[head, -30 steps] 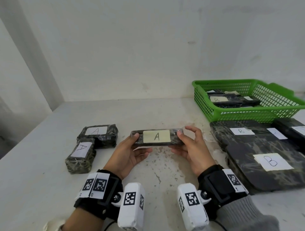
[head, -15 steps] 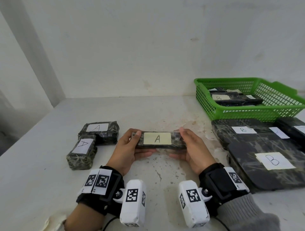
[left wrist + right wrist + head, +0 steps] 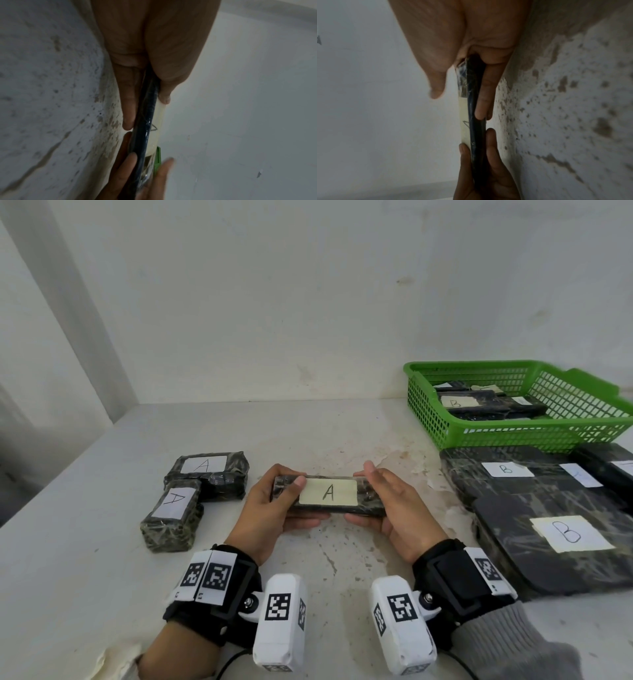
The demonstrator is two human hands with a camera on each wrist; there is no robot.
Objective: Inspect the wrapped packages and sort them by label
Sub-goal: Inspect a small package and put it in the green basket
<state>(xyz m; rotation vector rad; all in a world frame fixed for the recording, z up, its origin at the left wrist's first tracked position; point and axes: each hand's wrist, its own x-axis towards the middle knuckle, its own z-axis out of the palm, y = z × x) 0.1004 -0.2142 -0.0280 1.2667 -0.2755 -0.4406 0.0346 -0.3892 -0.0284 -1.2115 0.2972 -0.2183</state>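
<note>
**"A" label is up and readable, so this one's headed left**

Starting on the left side of the table (image 3: pixel 85 542): two wrapped packages marked A sit there already, the back A package (image 3: pixel 209 474) lying flat and the front A package (image 3: pixel 173 517) touching its near left corner. That looks like the A pile.

Middle of the shot: the left hand (image 3: pixel 270 508) pinches the left end of the held package (image 3: pixel 368 501), thumb on top at the edge of the yellow label (image 3: pixel 328 492), fingers curled under. The right hand (image 3: pixel 399 508) grips the other end, fingers underneath; its thumb seems to hover just off the top in the right wrist view. Compared to a second ago the package has come down and toward the person, tilted so the "A" faces the head camera squarely. So the inspect bit looks done and it wants dropping by the other A's.

Right side: flat dark B packages (image 3: pixel 534 508) are spread on the table, and behind them the green basket (image 3: pixel 428 419) holds more packages, one reading B; the other labels are too small to read.
</note>
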